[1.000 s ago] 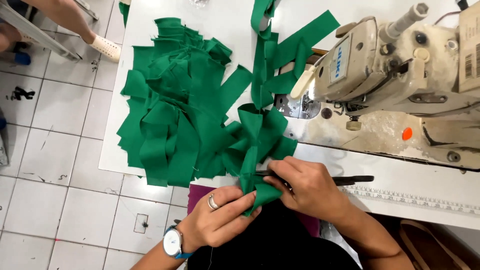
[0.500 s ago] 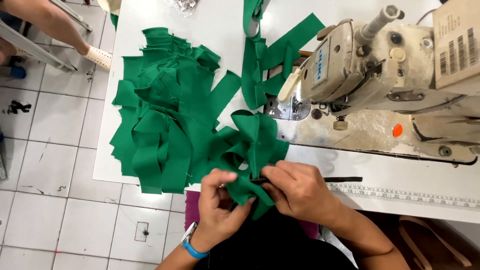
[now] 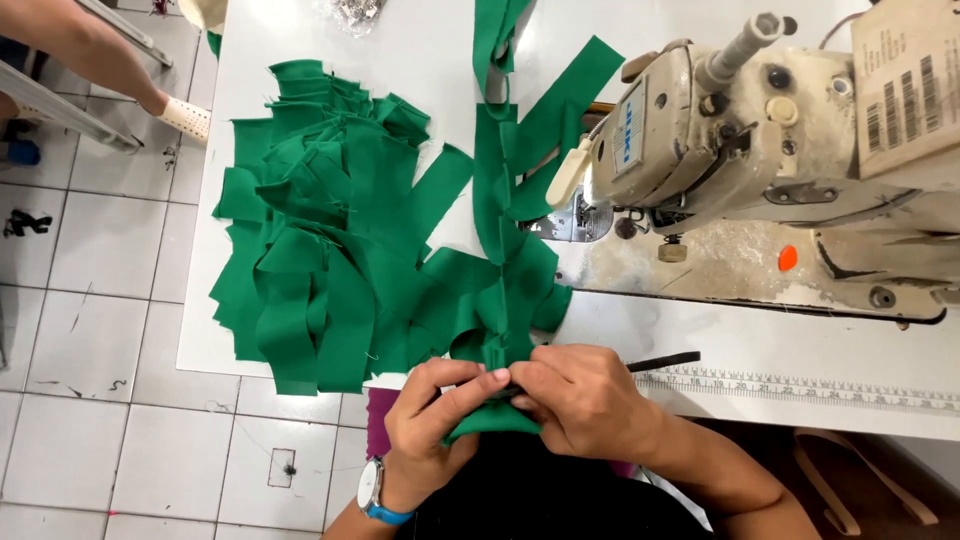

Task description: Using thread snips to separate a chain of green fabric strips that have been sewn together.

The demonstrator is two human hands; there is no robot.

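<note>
At the bottom centre of the frame, the person's left hand and right hand are meeting over a folded strip of green woven fabric, fingertips of both pinching it closed between them at the near edge of the white worktable. The left hand is wearing a round wristwatch with a blue strap (the dial is turned toward the lower edge of the frame). A thin dark tool is sticking out to the right from under the right hand, lying on the table; I cannot tell whether the fingers are gripping it. The strip is running upward from the hands in a long band toward the top centre, passing just left of the cream-coloured industrial sewing machine filling the upper right. To the left of the band, a loose heap of green fabric pieces is covering the middle left of the table. A printed measuring tape is lying along the table edge at the lower right. In the upper left corner, another person's leg is showing above the white tiled floor.
</note>
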